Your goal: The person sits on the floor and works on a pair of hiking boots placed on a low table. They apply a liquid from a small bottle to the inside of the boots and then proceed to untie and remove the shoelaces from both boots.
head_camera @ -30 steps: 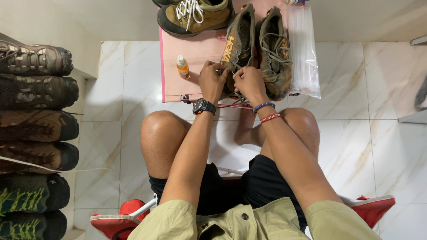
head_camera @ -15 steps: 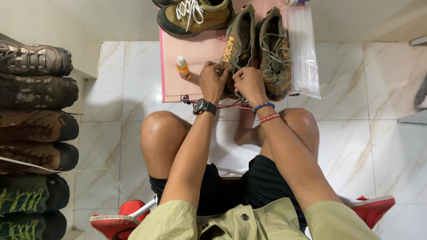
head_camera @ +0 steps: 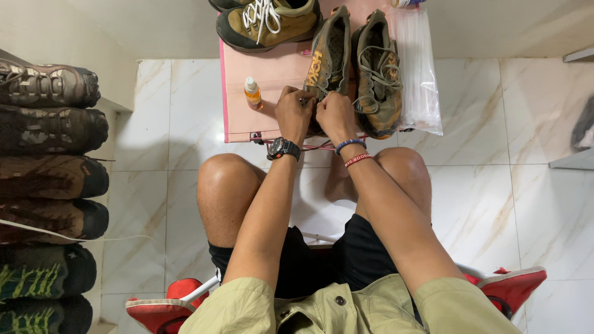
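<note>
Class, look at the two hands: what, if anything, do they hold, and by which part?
Both the left hand and right hand grip the worn shoe at its near end, on the pink mat. Which exact part the fingers pinch cannot be told.

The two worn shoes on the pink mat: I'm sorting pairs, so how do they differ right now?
Both hands, left hand and right hand, work at the left shoe; the right shoe lies untouched. The right shoe shows grey laces across its top; the left shoe shows an orange mark on its side. Both are dirty brown, side by side on the pink mat.
</note>
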